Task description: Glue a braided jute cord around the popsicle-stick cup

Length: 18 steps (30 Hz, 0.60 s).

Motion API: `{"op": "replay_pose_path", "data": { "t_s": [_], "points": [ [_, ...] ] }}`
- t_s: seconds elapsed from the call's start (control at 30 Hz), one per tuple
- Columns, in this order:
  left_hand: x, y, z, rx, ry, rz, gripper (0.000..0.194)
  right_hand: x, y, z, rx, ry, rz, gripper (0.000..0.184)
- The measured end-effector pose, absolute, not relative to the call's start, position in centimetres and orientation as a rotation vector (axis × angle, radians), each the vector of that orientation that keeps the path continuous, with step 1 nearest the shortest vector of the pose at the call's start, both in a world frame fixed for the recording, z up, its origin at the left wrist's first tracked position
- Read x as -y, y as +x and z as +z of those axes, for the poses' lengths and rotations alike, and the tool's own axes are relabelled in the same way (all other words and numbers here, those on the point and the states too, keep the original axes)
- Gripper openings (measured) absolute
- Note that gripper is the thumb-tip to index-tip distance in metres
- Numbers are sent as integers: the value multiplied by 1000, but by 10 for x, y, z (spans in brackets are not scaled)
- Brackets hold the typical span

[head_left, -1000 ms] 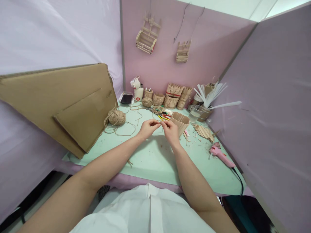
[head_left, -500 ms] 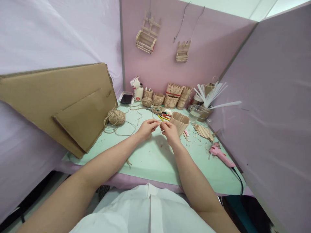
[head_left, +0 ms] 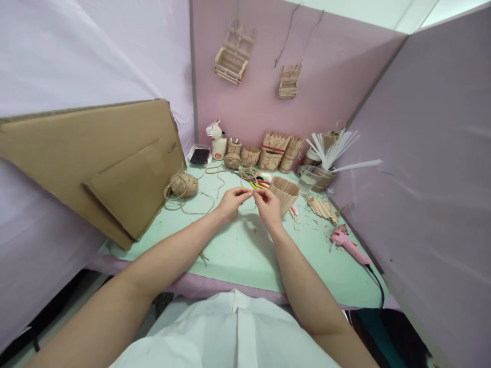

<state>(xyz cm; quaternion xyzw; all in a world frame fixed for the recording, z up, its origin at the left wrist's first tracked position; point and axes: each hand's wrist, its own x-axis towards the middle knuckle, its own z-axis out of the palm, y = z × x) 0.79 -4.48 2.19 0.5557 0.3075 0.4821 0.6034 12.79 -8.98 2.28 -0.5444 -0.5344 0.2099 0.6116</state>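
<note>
The left hand [head_left: 230, 202] and the right hand [head_left: 269, 207] meet over the pale green tabletop [head_left: 238, 255], each closed in a pinch between thumb and forefinger. Between their tips is a small tan piece [head_left: 253, 192], probably fibre or twine, though it is too small and too covered by the fingers to tell its shape or whether it is knotted. Just beside the right hand stands an open container of upright light-wood sticks [head_left: 287, 198], and beyond the fingertips lie a loose coil of tan twine [head_left: 250, 173] and pliers with yellow and red handles [head_left: 263, 183]. A large ball of tan jute twine [head_left: 184, 185] rests to the left, its loose loops spread near the left forearm. Fine work like this seems best done with short, even finger movements, both pinches set close together so that little of the piece can twist or slip. The pressure should be firm but light, since soft fibre may fray or flatten if rolled hard. Level wrists and steady forearms would help, as would tilting the fingertips slightly apart to give the eyes a clear line. The right knuckles call for some care, because a careless sweep could nudge the container.
</note>
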Motion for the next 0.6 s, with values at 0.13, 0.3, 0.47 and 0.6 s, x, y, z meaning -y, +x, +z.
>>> {"op": "replay_pose_path", "data": {
  "t_s": [0.13, 0.3, 0.47, 0.6],
  "points": [
    [51, 7, 30, -740, 1311, 1152, 18, 91, 128, 25, 1233, -1272, 461, 19],
    [52, 7, 29, -775, 1299, 1147, 15, 90, 131, 23, 1251, -1287, 427, 19],
    [48, 10, 22, -747, 1147, 1100, 15, 89, 129, 20, 1256, -1290, 377, 15],
    [46, 7, 23, -641, 894, 964, 12, 91, 125, 21, 1319, -1247, 355, 14]
  ]
}}
